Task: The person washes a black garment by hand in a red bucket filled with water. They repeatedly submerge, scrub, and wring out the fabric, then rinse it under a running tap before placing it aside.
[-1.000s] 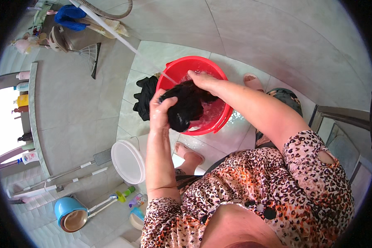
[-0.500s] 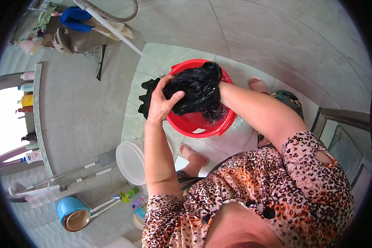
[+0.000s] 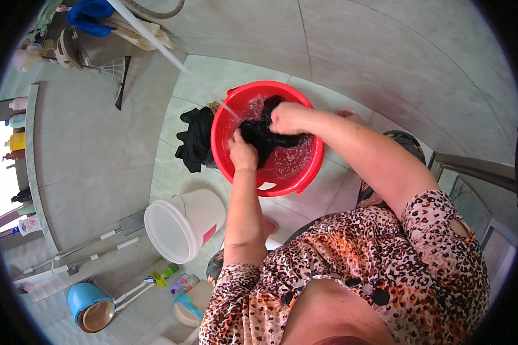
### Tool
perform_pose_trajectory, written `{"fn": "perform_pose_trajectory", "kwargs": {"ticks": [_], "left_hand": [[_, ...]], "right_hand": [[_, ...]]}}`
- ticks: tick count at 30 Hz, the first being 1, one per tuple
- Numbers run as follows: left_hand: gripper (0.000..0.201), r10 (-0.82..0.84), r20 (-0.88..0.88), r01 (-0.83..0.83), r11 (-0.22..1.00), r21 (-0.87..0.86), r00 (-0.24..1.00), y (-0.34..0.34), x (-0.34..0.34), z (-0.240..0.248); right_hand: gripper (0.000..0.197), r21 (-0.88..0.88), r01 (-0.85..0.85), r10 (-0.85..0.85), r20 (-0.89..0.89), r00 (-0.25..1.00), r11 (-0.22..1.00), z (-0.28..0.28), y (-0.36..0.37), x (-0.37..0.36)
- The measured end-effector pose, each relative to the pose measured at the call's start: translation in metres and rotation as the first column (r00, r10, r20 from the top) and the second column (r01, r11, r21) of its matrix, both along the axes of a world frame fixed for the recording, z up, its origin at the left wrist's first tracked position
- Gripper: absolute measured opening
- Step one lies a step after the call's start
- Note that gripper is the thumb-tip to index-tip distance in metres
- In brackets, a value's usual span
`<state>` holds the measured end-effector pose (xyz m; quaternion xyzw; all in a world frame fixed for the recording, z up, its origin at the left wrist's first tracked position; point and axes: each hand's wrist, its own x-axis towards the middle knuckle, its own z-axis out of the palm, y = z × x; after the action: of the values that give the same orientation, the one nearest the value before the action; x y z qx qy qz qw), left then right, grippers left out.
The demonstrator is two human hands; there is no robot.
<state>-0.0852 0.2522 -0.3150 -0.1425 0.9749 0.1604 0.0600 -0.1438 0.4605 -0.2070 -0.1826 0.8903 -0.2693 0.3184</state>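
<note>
A red basin [image 3: 217,146] stands on the tiled floor with water in it. Into its left part falls a stream of water [image 3: 172,57] from the upper left. A wet black cloth [image 3: 267,138], perhaps a garment, lies bunched in the basin, partly in the water. My right hand [image 3: 289,119] is closed like a fist on its upper right part. At the cloth's left edge, just inside the rim, my left hand [image 3: 243,154] is closed on it too, its fingertips partly hidden.
Left of the basin lies another black cloth heap [image 3: 195,138] on the floor. A white bucket [image 3: 198,207] stands nearer. Along the left wall are a blue bucket [image 3: 80,300], long-handled cleaning tools [image 3: 92,244] and a shelf [image 3: 35,172] with bottles. My feet flank the basin.
The black cloth, held up over the basin before, is now lower in the water. Both hands have come down with it, and my left hand has closed from a spread grip.
</note>
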Motion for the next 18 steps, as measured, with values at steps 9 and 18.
{"fn": "perform_pose_trajectory", "kwargs": {"ticks": [9, 18], "left_hand": [[0.083, -0.11, 0.623, 0.106, 0.993, 0.042, 0.775, 0.036, -0.026, -0.091], [0.05, -0.314, 0.376, 0.269, 0.948, 0.168, 0.871, -0.049, -0.029, -0.085]], "right_hand": [[0.045, 0.098, -0.21, 0.209, 0.023, 0.978, 0.973, 0.01, -0.013, 0.021], [0.041, 0.068, -0.297, 0.302, -0.092, 0.949, 0.953, 0.031, -0.014, 0.021]]}}
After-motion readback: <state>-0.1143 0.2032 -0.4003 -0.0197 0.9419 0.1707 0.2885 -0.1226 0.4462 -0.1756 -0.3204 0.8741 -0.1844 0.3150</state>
